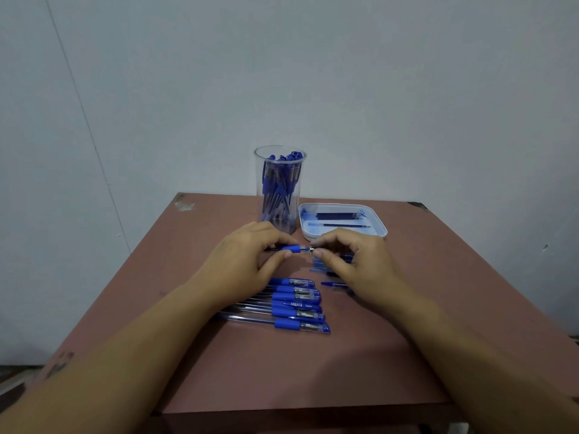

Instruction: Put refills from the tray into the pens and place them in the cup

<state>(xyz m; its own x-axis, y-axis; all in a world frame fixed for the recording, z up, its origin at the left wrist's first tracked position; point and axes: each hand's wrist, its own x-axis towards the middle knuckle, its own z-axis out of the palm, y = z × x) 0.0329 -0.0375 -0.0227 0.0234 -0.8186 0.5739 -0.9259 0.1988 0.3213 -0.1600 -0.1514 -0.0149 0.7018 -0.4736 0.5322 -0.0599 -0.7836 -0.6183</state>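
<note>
My left hand (247,261) pinches a pen (291,248) by its blue grip, holding it level above the table. My right hand (354,261) pinches the pen's silver tip piece (311,250) at the pen's right end. Behind my hands stands a tall clear cup (279,189) holding several blue pens. To its right lies a white tray (380,228) with a few dark refills (338,216). Several capped blue pens (294,305) lie in a row on the table under my wrists.
The reddish-brown table (313,364) has chipped corners at the back. A loose blue cap (333,284) and other pen parts lie beneath my right hand, partly hidden. A pale wall rises right behind the table.
</note>
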